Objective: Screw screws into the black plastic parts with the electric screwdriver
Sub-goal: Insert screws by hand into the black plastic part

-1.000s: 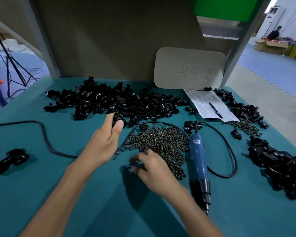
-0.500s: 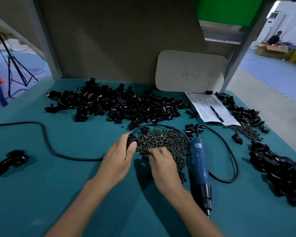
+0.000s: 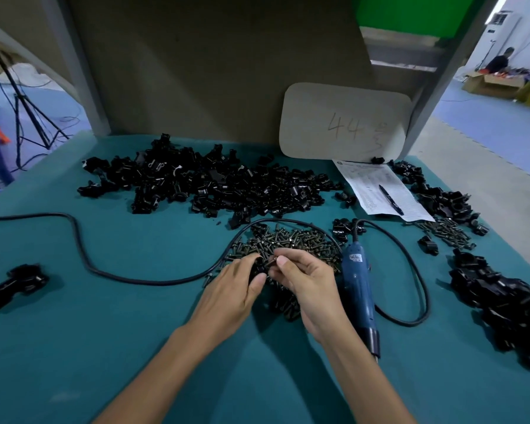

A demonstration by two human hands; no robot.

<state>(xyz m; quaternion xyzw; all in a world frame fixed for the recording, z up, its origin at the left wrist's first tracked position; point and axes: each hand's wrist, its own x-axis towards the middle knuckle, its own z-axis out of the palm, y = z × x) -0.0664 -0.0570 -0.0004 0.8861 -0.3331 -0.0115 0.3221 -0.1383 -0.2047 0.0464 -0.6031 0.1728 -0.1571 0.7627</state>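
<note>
My left hand (image 3: 231, 289) grips a small black plastic part (image 3: 259, 264) above the near side of the screw pile (image 3: 300, 243). My right hand (image 3: 306, 278) pinches a dark screw (image 3: 272, 261) between thumb and forefinger, its tip right at the part. The blue electric screwdriver (image 3: 360, 289) lies on the teal table (image 3: 110, 325) just right of my right hand, tip toward me. A large heap of black plastic parts (image 3: 208, 185) spreads across the back of the table.
The screwdriver's black cable (image 3: 83, 252) loops around the screws and runs off left. More black parts (image 3: 514, 304) are piled at the right edge, one lone part (image 3: 19, 283) at the left. A paper sheet with a pen (image 3: 383, 191) and a card marked 44 (image 3: 346, 122) stand behind.
My left hand brought a black part from the back heap toward me. My right hand took a screw from the pile and lifted it to the part; both hands now meet.
</note>
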